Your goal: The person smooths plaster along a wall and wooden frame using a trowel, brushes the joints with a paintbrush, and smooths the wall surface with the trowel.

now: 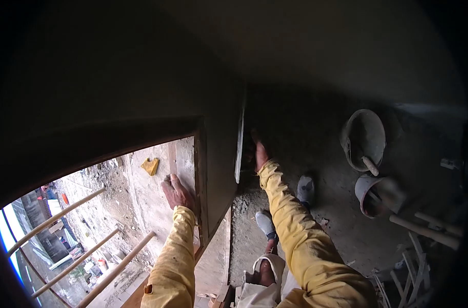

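Two hands are pressed near the window frame (200,179): the left hand (176,192) lies flat and open on its outer side, the right hand (259,153) open against a board (239,141) inside it. If that pressure is eased, the board could tip.

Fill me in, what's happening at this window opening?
A person in yellow sleeves stands at a window opening. The left hand rests flat on the wooden frame on the outer side. The right hand reaches in behind a straight board held against the inner wall. Two buckets sit on the dirt floor to the right.

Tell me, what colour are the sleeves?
Yellow. The sleeves show best in the head view.
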Available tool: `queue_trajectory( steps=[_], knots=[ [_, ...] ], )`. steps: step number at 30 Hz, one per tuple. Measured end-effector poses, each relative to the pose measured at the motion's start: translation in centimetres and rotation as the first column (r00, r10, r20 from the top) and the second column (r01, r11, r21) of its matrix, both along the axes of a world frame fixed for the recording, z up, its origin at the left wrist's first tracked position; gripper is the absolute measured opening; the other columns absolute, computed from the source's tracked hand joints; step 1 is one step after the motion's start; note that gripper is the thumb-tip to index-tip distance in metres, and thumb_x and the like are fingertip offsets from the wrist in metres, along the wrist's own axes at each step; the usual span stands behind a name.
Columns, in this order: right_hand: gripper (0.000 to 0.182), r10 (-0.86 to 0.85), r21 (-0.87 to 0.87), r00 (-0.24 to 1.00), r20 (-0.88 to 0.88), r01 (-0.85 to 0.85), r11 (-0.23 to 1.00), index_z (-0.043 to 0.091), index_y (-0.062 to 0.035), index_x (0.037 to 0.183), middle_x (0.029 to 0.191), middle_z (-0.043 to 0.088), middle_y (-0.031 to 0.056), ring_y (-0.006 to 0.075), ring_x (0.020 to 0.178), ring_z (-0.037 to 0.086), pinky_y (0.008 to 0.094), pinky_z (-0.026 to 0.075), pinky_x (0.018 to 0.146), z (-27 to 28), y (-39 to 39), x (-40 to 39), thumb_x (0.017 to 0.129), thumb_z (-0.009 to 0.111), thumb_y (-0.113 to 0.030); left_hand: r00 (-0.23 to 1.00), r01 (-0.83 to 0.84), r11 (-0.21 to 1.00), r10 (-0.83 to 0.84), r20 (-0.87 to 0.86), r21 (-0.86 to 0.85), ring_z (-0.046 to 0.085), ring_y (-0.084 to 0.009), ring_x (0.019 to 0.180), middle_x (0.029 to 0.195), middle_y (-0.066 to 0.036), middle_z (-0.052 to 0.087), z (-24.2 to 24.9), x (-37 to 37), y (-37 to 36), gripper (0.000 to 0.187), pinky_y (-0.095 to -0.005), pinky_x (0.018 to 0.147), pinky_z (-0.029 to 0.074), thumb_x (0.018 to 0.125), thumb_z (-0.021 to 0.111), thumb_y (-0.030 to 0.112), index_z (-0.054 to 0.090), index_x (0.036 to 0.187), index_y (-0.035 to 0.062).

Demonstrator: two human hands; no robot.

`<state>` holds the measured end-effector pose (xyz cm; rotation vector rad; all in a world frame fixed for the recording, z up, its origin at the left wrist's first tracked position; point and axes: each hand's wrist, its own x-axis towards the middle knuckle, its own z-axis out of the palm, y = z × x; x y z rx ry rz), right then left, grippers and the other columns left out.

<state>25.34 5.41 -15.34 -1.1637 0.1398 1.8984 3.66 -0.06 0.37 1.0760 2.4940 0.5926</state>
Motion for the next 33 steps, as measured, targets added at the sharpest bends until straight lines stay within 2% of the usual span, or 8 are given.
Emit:
queue_trajectory(
  steps=[2, 3, 4, 6, 7, 13, 25, 33],
  knots=[
    [0.044, 0.012, -0.008, 0.997, 0.073, -0.011, 1.000, 0.056, -0.0180, 0.079, 0.059, 0.048, -0.0035, 0.0107, 0.044, 0.045, 0.0252, 0.033, 0.039, 0.6, 2.5, -0.6, 0.081, 0.061, -0.062, 1.000, 0.000, 1.000, 0.000, 0.001, -0.009, 0.053, -0.0389, 0.105, 0.114, -0.025, 0.054, 0.1, 0.0, 0.2, 0.055, -0.0422, 0.094, 0.039, 0.098, 0.037, 0.045, 0.050, 0.118, -0.0036],
    [0.045, -0.009, 0.065, 0.997, 0.082, 0.003, 0.998, 0.058, -0.0174, 0.086, 0.060, 0.049, -0.0036, 0.0107, 0.045, 0.045, 0.0249, 0.033, 0.040, 0.0, 3.3, -1.2, 0.081, 0.061, -0.062, 1.000, 0.005, 1.000, -0.005, -0.006, -0.015, 0.053, -0.0391, 0.106, 0.114, -0.025, 0.055, 0.1, 0.0, 0.2, 0.055, -0.0424, 0.094, 0.039, 0.098, 0.037, 0.046, 0.050, 0.119, -0.0031],
    [0.045, -0.002, 0.062, 0.996, 0.089, -0.003, 0.998, 0.058, -0.0174, 0.086, 0.060, 0.049, -0.0036, 0.0107, 0.045, 0.045, 0.0249, 0.033, 0.040, -0.5, 3.9, -1.5, 0.081, 0.061, -0.062, 1.000, -0.001, 1.000, 0.001, 0.001, -0.018, 0.053, -0.0391, 0.106, 0.114, -0.025, 0.055, 0.1, -0.1, 0.1, 0.055, -0.0424, 0.094, 0.039, 0.098, 0.037, 0.046, 0.050, 0.119, -0.0031],
    [0.046, 0.038, 0.112, 0.993, 0.108, -0.050, 0.992, 0.061, -0.0169, 0.096, 0.062, 0.050, -0.0028, 0.0105, 0.046, 0.045, 0.0244, 0.033, 0.040, -1.2, 5.0, -2.0, 0.082, 0.060, -0.061, 1.000, -0.011, 0.999, 0.012, 0.006, -0.052, 0.053, -0.0392, 0.108, 0.116, -0.025, 0.054, 0.1, -0.3, 0.2, 0.055, -0.0423, 0.094, 0.039, 0.097, 0.037, 0.046, 0.049, 0.120, -0.0020],
    [0.048, 0.077, 0.091, 0.994, 0.072, -0.084, 0.992, 0.061, -0.0169, 0.105, 0.063, 0.051, -0.0026, 0.0102, 0.047, 0.046, 0.0247, 0.033, 0.041, -2.5, 5.5, -2.4, 0.083, 0.059, -0.060, 1.000, -0.017, 0.998, 0.018, 0.010, -0.055, 0.053, -0.0392, 0.108, 0.116, -0.025, 0.054, -0.1, -0.4, 0.2, 0.055, -0.0423, 0.094, 0.039, 0.097, 0.037, 0.046, 0.049, 0.120, -0.0020],
    [0.052, 0.094, -0.014, 0.987, 0.129, -0.093, 0.996, 0.058, -0.0172, 0.114, 0.067, 0.054, -0.0024, 0.0106, 0.051, 0.049, 0.0251, 0.035, 0.042, -4.9, 7.7, -3.6, 0.085, 0.055, -0.060, 1.000, -0.010, 0.997, 0.009, -0.014, -0.081, 0.052, -0.0392, 0.111, 0.121, -0.024, 0.053, 0.2, -0.3, 0.2, 0.055, -0.0421, 0.096, 0.038, 0.097, 0.037, 0.046, 0.047, 0.124, -0.0009],
    [0.042, 0.077, -0.001, 0.985, 0.155, -0.078, 0.997, 0.057, -0.0175, 0.107, 0.061, 0.045, -0.0026, 0.0115, 0.047, 0.040, 0.0275, 0.032, 0.042, -4.8, 8.9, -3.5, 0.088, 0.055, -0.054, 1.000, 0.009, 0.994, -0.008, 0.009, -0.113, 0.049, -0.0418, 0.115, 0.122, -0.030, 0.050, 0.5, -0.4, 0.5, 0.060, -0.0432, 0.099, 0.036, 0.097, 0.036, 0.045, 0.044, 0.126, -0.0068],
    [0.040, 0.073, 0.066, 0.983, 0.167, -0.085, 0.994, 0.057, -0.0175, 0.106, 0.060, 0.044, -0.0032, 0.0110, 0.047, 0.040, 0.0273, 0.033, 0.042, -2.3, 9.6, -3.5, 0.089, 0.053, -0.053, 0.998, -0.052, 0.979, 0.060, 0.033, -0.195, 0.039, -0.0420, 0.128, 0.137, -0.029, 0.042, 0.7, -0.5, 0.5, 0.070, -0.0414, 0.108, 0.030, 0.095, 0.037, 0.051, 0.037, 0.136, -0.0061]
  ],
)
